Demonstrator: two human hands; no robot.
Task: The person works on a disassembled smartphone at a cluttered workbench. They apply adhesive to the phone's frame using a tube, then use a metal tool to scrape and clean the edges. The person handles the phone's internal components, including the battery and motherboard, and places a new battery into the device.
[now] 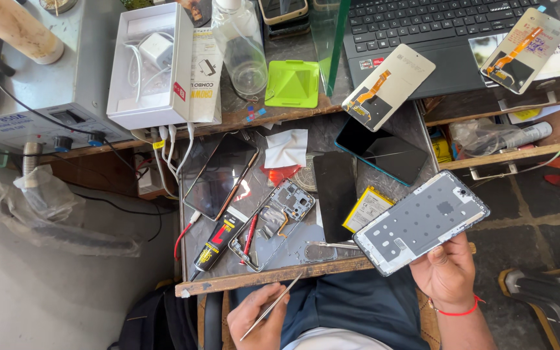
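Bright even daylight, soft shadows, glare on phone screen (220, 176), sharp, edges warped

A phone frame (421, 222) is held face-up in the right hand (447, 272), above the edge of the workbench (273, 275). Metal tweezers (272, 306) are gripped in the left hand (257, 322). A glue tube (216, 242) is laid beside an opened phone chassis (279, 221).

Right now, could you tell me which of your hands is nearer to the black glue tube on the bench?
The left hand, holding tweezers, sits just below and right of the glue tube. The right hand holds the phone frame much farther right.
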